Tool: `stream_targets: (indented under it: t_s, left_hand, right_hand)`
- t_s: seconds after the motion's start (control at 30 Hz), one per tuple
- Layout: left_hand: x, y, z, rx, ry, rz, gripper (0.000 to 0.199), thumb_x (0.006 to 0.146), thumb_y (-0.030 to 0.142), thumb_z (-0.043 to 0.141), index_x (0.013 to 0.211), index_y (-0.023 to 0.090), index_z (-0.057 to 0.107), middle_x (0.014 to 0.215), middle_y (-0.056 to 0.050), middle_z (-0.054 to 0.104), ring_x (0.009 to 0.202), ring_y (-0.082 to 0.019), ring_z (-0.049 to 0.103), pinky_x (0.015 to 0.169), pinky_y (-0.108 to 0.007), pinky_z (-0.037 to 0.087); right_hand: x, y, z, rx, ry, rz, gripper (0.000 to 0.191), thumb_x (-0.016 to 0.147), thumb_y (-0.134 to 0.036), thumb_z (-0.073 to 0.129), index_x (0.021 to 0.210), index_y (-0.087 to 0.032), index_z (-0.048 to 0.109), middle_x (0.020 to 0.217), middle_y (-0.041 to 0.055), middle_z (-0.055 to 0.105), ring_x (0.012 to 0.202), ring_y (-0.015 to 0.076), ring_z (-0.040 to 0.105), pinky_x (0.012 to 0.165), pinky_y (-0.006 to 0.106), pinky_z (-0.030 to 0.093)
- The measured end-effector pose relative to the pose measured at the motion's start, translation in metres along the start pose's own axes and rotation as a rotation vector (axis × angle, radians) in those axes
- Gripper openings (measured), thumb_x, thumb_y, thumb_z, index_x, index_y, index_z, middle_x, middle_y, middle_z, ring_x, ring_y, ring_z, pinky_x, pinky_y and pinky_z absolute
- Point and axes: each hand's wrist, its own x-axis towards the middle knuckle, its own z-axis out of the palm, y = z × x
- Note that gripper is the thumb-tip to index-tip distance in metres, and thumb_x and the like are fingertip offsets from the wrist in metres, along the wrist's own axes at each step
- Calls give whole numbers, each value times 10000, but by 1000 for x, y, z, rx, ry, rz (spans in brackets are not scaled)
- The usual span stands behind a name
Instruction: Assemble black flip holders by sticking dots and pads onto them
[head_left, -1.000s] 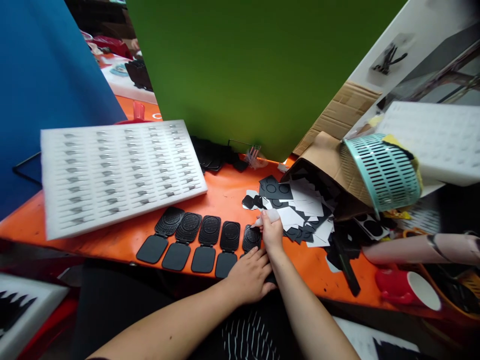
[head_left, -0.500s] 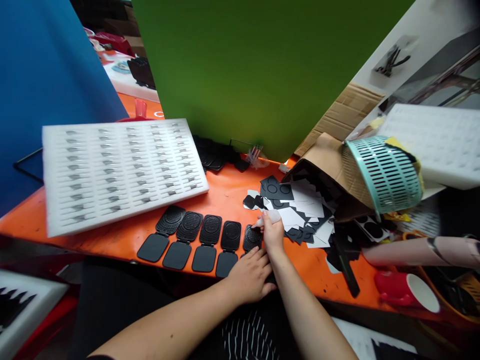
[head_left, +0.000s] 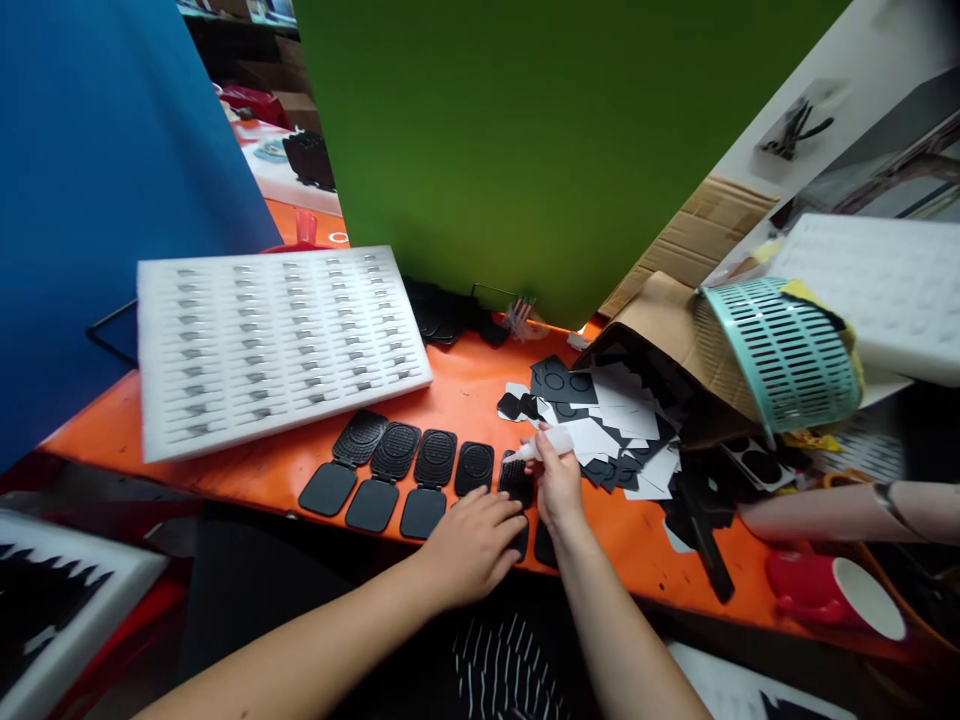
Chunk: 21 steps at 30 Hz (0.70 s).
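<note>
My right hand [head_left: 558,480] is closed around a small white squeeze bottle [head_left: 556,441]. The bottle's thin nozzle points left, over the ribbed half of a black hinged case [head_left: 516,482]. My left hand [head_left: 474,542] lies palm down with fingers stretched out, covering the lower halves of the cases beneath it. Several more black cases [head_left: 436,458] lie unfolded in a row to the left, patterned halves at the back and smooth halves [head_left: 373,505] toward me. Whether any liquid leaves the nozzle is too small to see.
A white foam tray [head_left: 289,345] with rows of metal pieces stands at the left. Loose black and white cards [head_left: 619,410] spill from a cardboard box [head_left: 660,325] on the right, beside a teal basket [head_left: 787,360] and a red mug [head_left: 817,590]. A green panel [head_left: 540,160] rises behind.
My left hand has slid left along the cases, uncovering a smooth half near my right wrist. My right hand still holds the bottle by the same case. The whole view has shifted slightly.
</note>
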Motion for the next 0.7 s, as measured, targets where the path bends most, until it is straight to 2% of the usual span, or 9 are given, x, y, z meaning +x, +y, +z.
stream_targets:
  t_s: [0.13, 0.27, 0.4, 0.7]
  left_hand:
    - [-30, -23, -1, 132, -8, -100, 522, 803, 401, 486, 1284, 275, 331, 1356, -35, 354, 1233, -252, 301, 1018, -483, 169]
    - [-36, -38, 3, 168, -53, -48, 577, 805, 414, 483, 1320, 295, 252, 1381, -19, 312, 1249, -237, 279, 1014, -487, 153]
    - [-36, -44, 3, 160, -39, -16, 558, 809, 463, 451, 1313, 296, 276, 1364, -21, 344, 1243, -227, 293, 1021, -467, 140]
    - [-38, -45, 2, 129, -19, -23, 557, 795, 462, 466, 1301, 301, 300, 1356, -17, 356, 1240, -219, 300, 1029, -459, 130]
  right_hand:
    - [-9, 13, 5, -190, -56, -85, 354, 667, -441, 625, 853, -145, 574, 721, 30, 638, 548, 119, 563, 472, 213, 434]
    - [-14, 19, 7, -419, -74, -174, 340, 702, -461, 578, 793, -133, 587, 680, 41, 634, 524, 125, 545, 497, 234, 430]
    - [-13, 22, 8, -546, -47, -214, 360, 719, -479, 547, 790, -128, 592, 656, 53, 637, 542, 147, 559, 517, 246, 430]
    - [-12, 24, 13, -798, -89, -334, 342, 760, -471, 494, 710, -149, 597, 618, 41, 622, 563, 157, 554, 535, 244, 400]
